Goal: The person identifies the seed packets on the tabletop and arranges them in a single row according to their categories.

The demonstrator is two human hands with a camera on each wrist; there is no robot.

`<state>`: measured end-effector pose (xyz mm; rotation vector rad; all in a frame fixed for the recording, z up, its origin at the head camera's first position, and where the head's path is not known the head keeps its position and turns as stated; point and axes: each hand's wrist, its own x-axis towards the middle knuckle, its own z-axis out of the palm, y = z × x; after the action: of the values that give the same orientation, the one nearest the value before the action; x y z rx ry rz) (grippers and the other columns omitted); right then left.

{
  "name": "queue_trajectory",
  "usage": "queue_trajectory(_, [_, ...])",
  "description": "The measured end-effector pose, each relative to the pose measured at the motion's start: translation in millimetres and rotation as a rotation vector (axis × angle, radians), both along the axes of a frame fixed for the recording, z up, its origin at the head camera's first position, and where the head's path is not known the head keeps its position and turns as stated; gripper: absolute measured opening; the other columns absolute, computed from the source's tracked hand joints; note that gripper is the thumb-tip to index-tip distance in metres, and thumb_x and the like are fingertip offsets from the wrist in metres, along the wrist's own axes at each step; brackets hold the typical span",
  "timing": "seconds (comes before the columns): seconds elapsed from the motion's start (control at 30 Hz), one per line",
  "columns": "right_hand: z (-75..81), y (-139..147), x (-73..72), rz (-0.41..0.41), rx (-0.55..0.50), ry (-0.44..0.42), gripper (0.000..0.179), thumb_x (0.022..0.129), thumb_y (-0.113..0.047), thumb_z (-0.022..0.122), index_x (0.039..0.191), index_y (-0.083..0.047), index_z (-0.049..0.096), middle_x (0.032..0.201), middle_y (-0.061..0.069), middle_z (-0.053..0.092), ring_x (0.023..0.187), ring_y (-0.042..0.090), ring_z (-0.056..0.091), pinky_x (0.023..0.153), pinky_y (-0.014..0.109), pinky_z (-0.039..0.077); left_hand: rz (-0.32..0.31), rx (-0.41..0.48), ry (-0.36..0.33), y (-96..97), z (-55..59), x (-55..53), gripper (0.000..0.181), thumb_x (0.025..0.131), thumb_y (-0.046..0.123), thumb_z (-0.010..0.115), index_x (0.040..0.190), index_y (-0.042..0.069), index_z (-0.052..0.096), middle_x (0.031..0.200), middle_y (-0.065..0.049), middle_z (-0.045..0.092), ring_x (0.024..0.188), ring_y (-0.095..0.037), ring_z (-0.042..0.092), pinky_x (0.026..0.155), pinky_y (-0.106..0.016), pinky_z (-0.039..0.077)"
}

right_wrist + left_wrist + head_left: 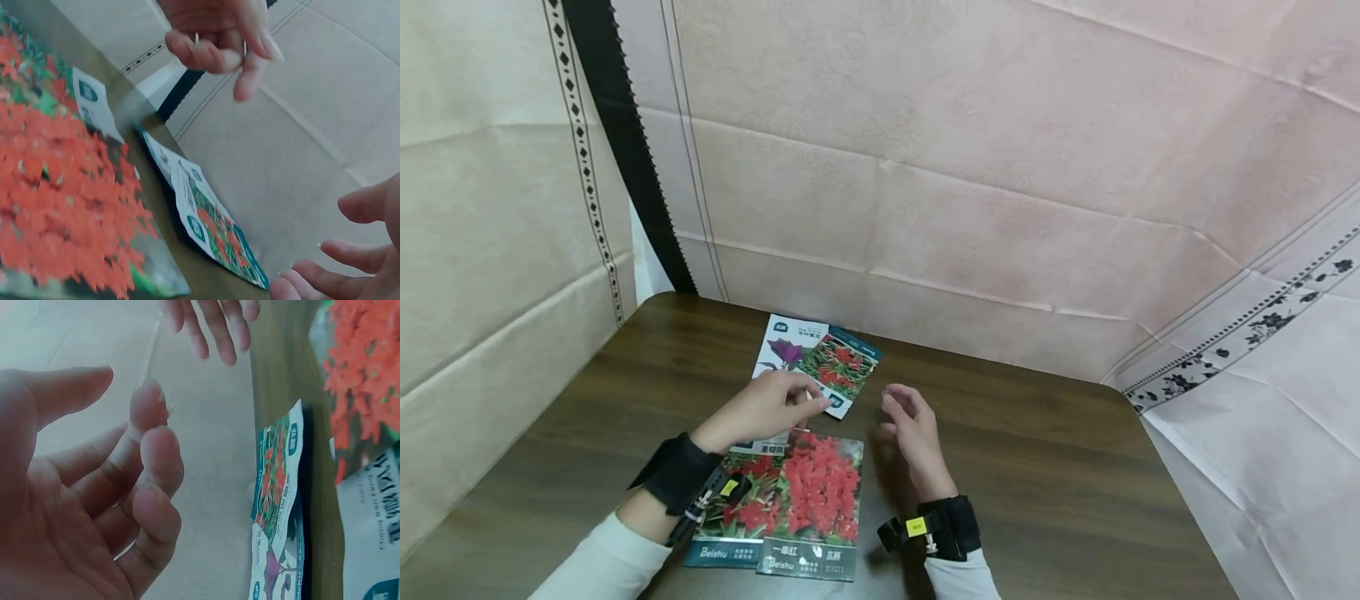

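Note:
My left hand (771,408) hovers over the gap between two pairs of seed packets, its fingers loosely bent and the thumb apart from them in the left wrist view. To its right, my right hand (916,437) is held above the table with relaxed fingers and nothing in them. In front lie a seed packet with a large red flower cluster (820,492) and, partly under it, a red-flower packet with a teal band (726,552). Farther back, a smaller red-flower packet (842,367) overlaps a white packet with a purple flower (778,333).
Everything lies on a dark brown wooden table (1045,467) with rounded far corners. Pale creased cloth (925,167) hangs behind it and at both sides. A black strip (625,142) runs down at the back left. Black straps with small cameras circle both wrists.

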<state>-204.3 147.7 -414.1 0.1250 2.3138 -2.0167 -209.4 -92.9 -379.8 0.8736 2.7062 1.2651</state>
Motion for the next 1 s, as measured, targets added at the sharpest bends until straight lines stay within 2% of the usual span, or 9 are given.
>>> queue_trajectory(0.2, [25.2,-14,9.3,0.001,-0.066,-0.036,0.037,0.095,-0.024,0.047,0.129,-0.009,0.044,0.133,0.014,0.047,0.122,0.031,0.046,0.099,0.045,0.041,0.125,0.054,0.01,-0.1,-6.1,-17.3,0.02,0.09,0.036,0.055,0.093,0.02,0.066,0.085,0.002,0.063,0.073,-0.013,0.055,0.067,-0.028,0.043])
queue_trajectory(0.27, [22.0,-17,5.5,-0.003,-0.091,-0.041,0.038,0.095,-0.024,0.047,0.13,-0.009,0.043,0.134,0.015,0.045,0.123,0.031,0.045,0.099,0.045,0.04,0.173,0.053,0.0,-1.8,-12.4,-22.9,0.024,0.09,0.039,0.055,0.097,0.018,0.066,0.1,-0.001,0.062,0.087,-0.018,0.056,0.075,-0.033,0.044])
queue_trajectory(0.33, [14.9,-19,0.6,-0.006,-0.113,-0.051,0.039,0.095,-0.025,0.048,0.131,-0.01,0.043,0.136,0.014,0.044,0.123,0.029,0.045,0.1,0.045,0.04,0.203,0.05,-0.038,-4.5,-19.5,-27.6,0.029,0.09,0.042,0.054,0.101,0.017,0.064,0.114,-0.007,0.058,0.099,-0.025,0.055,0.081,-0.039,0.044])
queue_trajectory(0.47, [-3.2,-24,-8.4,-0.01,-0.139,-0.09,0.043,0.094,-0.029,0.049,0.133,-0.011,0.043,0.136,0.01,0.043,0.126,0.025,0.042,0.101,0.044,0.039,0.208,0.055,-0.149,-10.9,-33.6,-35.5,0.034,0.09,0.043,0.053,0.108,0.015,0.061,0.136,-0.015,0.044,0.12,-0.034,0.045,0.094,-0.052,0.038])
queue_trajectory(0.63, [-16.2,-32,-13.7,0.035,-0.163,-0.114,0.052,0.093,-0.034,0.05,0.138,-0.009,0.037,0.142,0.013,0.036,0.131,0.027,0.036,0.103,0.045,0.037,0.193,0.061,-0.285,-16.2,-46.0,-43.1,0.037,0.09,0.045,0.052,0.114,0.017,0.059,0.141,-0.014,0.04,0.131,-0.035,0.035,0.099,-0.056,0.033])
queue_trajectory(0.77, [-20.0,-36,-15.9,0.078,-0.19,-0.132,0.059,0.093,-0.035,0.05,0.142,-0.007,0.03,0.148,0.014,0.028,0.135,0.028,0.031,0.104,0.045,0.035,0.181,0.045,-0.335,-17.3,-49.5,-45.0,0.04,0.09,0.047,0.05,0.117,0.018,0.058,0.14,-0.014,0.041,0.131,-0.036,0.034,0.098,-0.054,0.034])
queue_trajectory(0.9, [-19.0,-38,-17.6,0.1,-0.206,-0.16,0.056,0.095,-0.032,0.047,0.142,-0.007,0.029,0.149,0.013,0.027,0.136,0.028,0.029,0.105,0.045,0.034,0.156,0.031,-0.331,-17.0,-50.1,-45.5,0.039,0.091,0.045,0.049,0.117,0.018,0.059,0.138,-0.015,0.043,0.128,-0.037,0.039,0.096,-0.052,0.037])
queue_trajectory(1.0, [-12.2,-39,-15.3,0.116,-0.21,-0.167,0.052,0.097,-0.028,0.044,0.142,-0.006,0.03,0.148,0.014,0.028,0.136,0.029,0.029,0.106,0.046,0.032,0.151,0.026,-0.311,-16.7,-50.1,-46.0,0.036,0.092,0.043,0.049,0.113,0.017,0.061,0.133,-0.014,0.049,0.125,-0.037,0.042,0.095,-0.051,0.039])
